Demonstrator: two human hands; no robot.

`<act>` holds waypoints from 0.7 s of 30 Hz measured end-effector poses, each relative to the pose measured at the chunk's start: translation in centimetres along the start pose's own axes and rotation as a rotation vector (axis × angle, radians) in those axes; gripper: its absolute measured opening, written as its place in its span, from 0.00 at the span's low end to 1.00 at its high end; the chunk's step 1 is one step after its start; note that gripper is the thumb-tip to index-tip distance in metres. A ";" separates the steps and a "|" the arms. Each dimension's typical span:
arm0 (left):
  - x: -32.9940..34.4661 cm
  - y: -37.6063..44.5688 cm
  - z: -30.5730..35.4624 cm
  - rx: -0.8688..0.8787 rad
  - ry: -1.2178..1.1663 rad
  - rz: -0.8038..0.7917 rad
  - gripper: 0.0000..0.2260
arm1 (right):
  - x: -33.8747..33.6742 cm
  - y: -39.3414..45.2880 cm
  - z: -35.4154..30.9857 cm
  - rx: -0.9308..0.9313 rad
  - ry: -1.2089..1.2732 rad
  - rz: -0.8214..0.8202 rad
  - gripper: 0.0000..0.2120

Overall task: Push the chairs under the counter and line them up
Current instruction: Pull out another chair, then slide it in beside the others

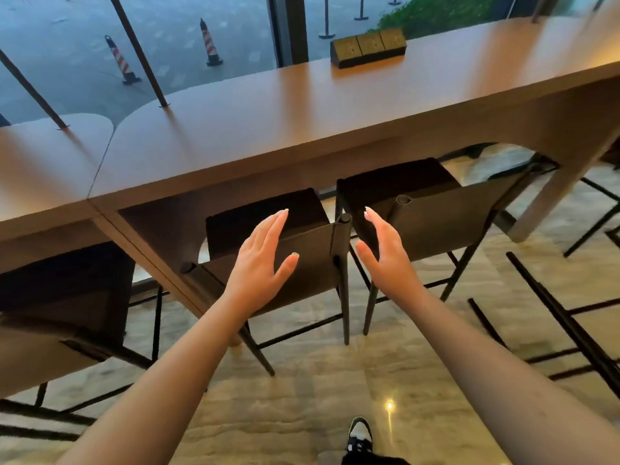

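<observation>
My left hand (265, 253) and right hand (382, 250) hover flat-fingered, holding nothing, over two chairs (302, 260) tucked under the counter (268, 129); an uneven push could skew them.

A: The left chair (63, 297) is cut off by the frame edge.
B: The counter (302, 109) hides both middle seats' fronts; whether either hand touches a backrest is unclear.
</observation>
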State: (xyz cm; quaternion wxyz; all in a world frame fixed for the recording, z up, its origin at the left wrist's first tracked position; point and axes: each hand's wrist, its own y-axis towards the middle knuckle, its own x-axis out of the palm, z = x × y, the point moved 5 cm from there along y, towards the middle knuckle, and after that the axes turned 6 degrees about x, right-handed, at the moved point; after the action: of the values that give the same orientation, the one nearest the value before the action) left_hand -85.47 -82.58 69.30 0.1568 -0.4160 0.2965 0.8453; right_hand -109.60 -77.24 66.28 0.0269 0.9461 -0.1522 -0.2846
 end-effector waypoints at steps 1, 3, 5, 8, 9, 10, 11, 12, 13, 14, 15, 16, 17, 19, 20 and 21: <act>0.3 -0.2 1.4 0.039 -0.041 -0.009 0.30 | -1.1 -1.6 0.1 0.014 0.008 0.036 0.30; 1.0 -0.7 4.2 0.105 -0.121 -0.033 0.29 | -3.2 -4.8 0.2 0.052 0.028 0.095 0.29; 1.7 -1.4 7.3 0.185 -0.184 -0.050 0.29 | -5.4 -8.3 0.4 0.076 0.019 0.165 0.29; 3.1 -2.2 12.1 0.285 -0.253 -0.098 0.32 | -9.5 -13.6 0.9 0.129 0.034 0.281 0.31; 3.7 -2.4 13.8 0.313 -0.275 -0.115 0.32 | -11.0 -15.5 1.1 0.141 0.039 0.330 0.32; 4.2 -2.6 15.5 0.341 -0.298 -0.129 0.31 | -12.4 -17.3 1.3 0.154 0.040 0.375 0.35; 4.9 -2.7 17.4 0.374 -0.325 -0.144 0.31 | -13.9 -19.2 1.6 0.169 0.036 0.416 0.37; 5.5 -2.8 19.2 0.404 -0.351 -0.152 0.31 | -15.1 -20.9 1.8 0.189 0.034 0.441 0.38; 6.1 -2.9 20.9 0.434 -0.376 -0.162 0.31 | -16.2 -22.5 2.0 0.209 0.033 0.461 0.38; 6.8 -3.2 22.9 0.469 -0.403 -0.178 0.31 | -17.4 -24.2 2.2 0.237 0.034 0.486 0.38; 7.7 -3.7 25.4 0.505 -0.432 -0.214 0.31 | -19.0 -26.4 2.6 0.262 0.033 0.528 0.38; 8.4 -4.1 27.0 0.536 -0.455 -0.242 0.31 | -20.2 -27.7 2.7 0.276 0.026 0.563 0.40; 9.3 -4.8 29.3 0.579 -0.478 -0.276 0.31 | -21.7 -29.8 2.9 0.284 0.013 0.616 0.42; 10.9 -6.2 34.1 0.669 -0.513 -0.328 0.30 | -25.1 -34.0 3.4 0.307 -0.010 0.730 0.45; 11.5 -6.7 36.1 0.697 -0.527 -0.343 0.30 | -26.6 -35.7 3.7 0.320 -0.014 0.769 0.45; 12.2 -7.1 38.2 0.725 -0.541 -0.361 0.30 | -28.0 -37.6 4.0 0.334 -0.018 0.806 0.45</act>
State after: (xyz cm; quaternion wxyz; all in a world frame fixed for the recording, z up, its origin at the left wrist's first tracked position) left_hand -112.52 -52.67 75.23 0.5070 -0.1448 0.4437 0.7247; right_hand -123.64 -32.77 72.61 -0.0187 0.8001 -0.5533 -0.2310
